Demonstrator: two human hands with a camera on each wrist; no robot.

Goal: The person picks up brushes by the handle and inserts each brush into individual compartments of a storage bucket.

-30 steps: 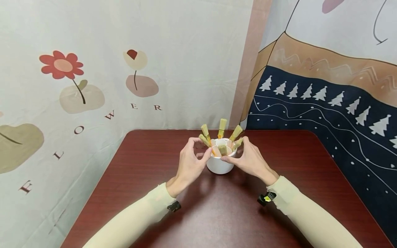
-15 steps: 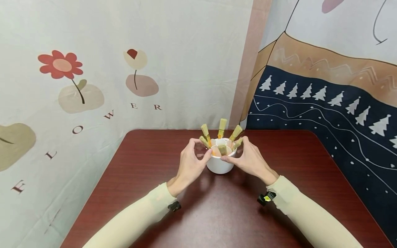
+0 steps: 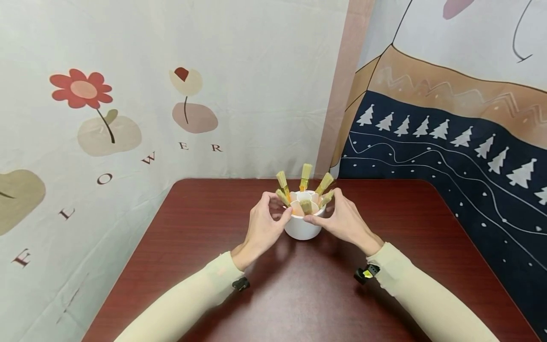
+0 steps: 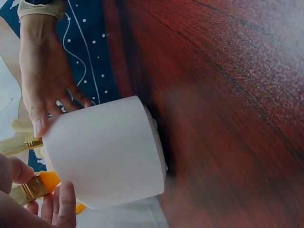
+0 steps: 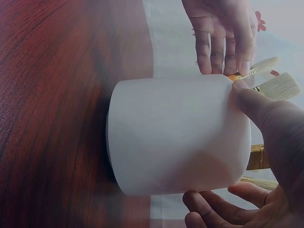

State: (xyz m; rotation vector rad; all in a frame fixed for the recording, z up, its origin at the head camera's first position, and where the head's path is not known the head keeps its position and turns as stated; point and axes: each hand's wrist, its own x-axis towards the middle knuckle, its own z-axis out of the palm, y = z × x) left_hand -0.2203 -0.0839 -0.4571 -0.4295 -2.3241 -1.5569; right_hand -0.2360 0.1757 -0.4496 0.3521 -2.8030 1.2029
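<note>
A white round brush holder (image 3: 302, 229) with a divided inside stands upright on the table. Several paintbrushes (image 3: 306, 171) fan out of it, pale bristles up, with orange showing on their handles. My left hand (image 3: 264, 228) grips the holder's left side, thumb at the near rim and fingers farther round. One brush (image 4: 33, 188) with a brass-coloured ferrule sits between that thumb and fingers. On the right side my right hand (image 3: 347, 223) holds the holder, its thumb on the near rim beside a brush (image 5: 280, 87). Its fingers touch the opposite wall in the right wrist view.
The dark red wooden table (image 3: 299, 294) runs back to a pale wall cloth (image 3: 256, 95) printed with flowers and letters. A navy cloth (image 3: 427, 152) with white trees hangs at the right. A dark wrist device (image 3: 367, 274) shows at the right cuff.
My left hand has shifted very slightly to the right, and the front left brush has tipped a little inward with less orange handle showing. The right hand and holder look almost unchanged.
</note>
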